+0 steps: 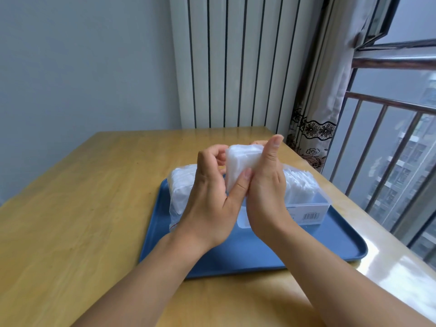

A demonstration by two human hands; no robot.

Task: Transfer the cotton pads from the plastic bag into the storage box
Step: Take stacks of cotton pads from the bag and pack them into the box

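Table (pixel 82 208): light wood, carries the tray; radiator (pixel 236 62) stands behind its far edge, curtain (pixel 313 119) and window railing (pixel 387 147) off its far right corner.
Tray (pixel 247 251): blue, rimmed, flat on the table. Landmark for the rest.
Plastic bag (pixel 180 192): clear, lying on the tray's far left part, packed with white pads, partly behind the left wrist.
Storage box (pixel 306 208): clear, barcode label on its near wall, on the tray's far right part; a row of pads stands in it, edges up.
Stack of cotton pads (pixel 240 161): white, held up above the tray's far middle, between bag and box.
Left hand (pixel 212 199): close against the right; thumb pressed on the stack's near face, fingers curled round its left edge.
Right hand (pixel 266 185): clasps the stack's right side, thumb pointing up.
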